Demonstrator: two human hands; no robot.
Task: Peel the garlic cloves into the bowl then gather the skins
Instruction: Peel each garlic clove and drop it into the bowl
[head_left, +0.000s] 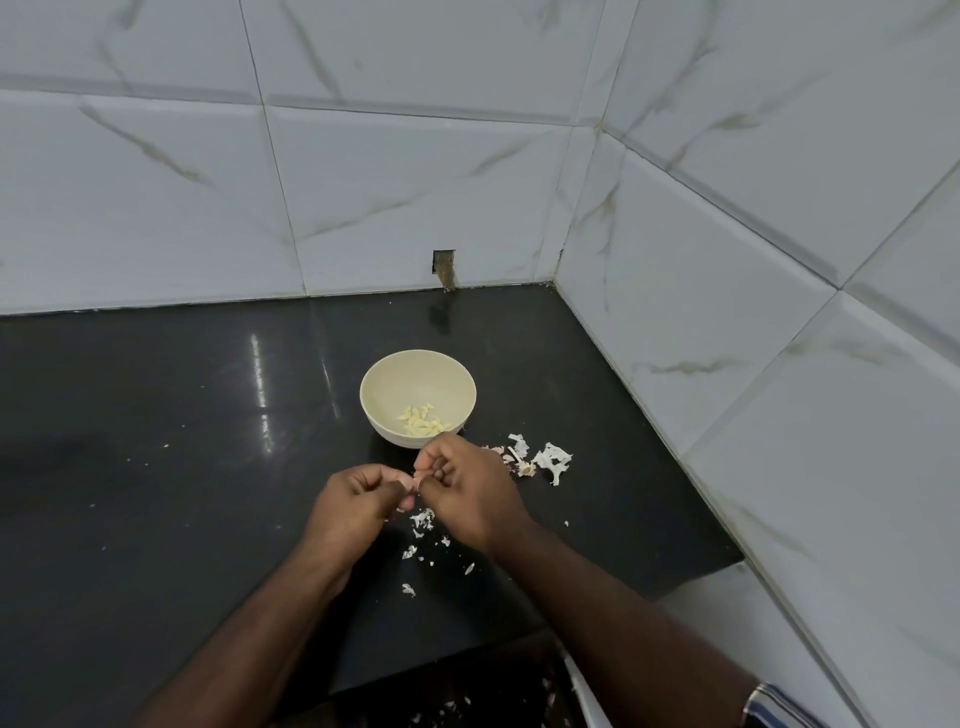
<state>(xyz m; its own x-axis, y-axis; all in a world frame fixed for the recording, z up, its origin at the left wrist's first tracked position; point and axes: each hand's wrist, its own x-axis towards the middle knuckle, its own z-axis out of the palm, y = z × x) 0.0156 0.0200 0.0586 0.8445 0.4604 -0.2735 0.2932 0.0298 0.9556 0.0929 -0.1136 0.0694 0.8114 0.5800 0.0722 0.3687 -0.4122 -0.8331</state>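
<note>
Head view of a dark, glossy counter (156, 415) set in a corner of white marbled wall tiles (389, 171). A cream bowl (384, 384) stands near the middle of the counter, toward the far side, with a small heap of peeled garlic cloves (423, 421) lying on its near inner floor.

Just near of the bowl, both hands meet above the counter. The left hand (358, 493) has its fingers curled inward, thumb and fingertips pinching a pale pinkish garlic clove (413, 480) at the point where the two hands touch. The right hand (467, 483) is likewise curled, its fingertips closed on the same clove from the right side; how much of the clove is still covered in skin cannot be told.

White papery skins (553, 460) lie in a loose cluster on the counter to the right of the bowl, beside the right hand, together with what looks like a garlic remnant (524, 467). Smaller skin flakes (423, 519) are scattered on the counter below and between the wrists, nearer the front edge. A small rectangular opening (444, 262) shows in the far wall at counter level. A striped sleeve edge (779, 706) appears at the lower right.
</note>
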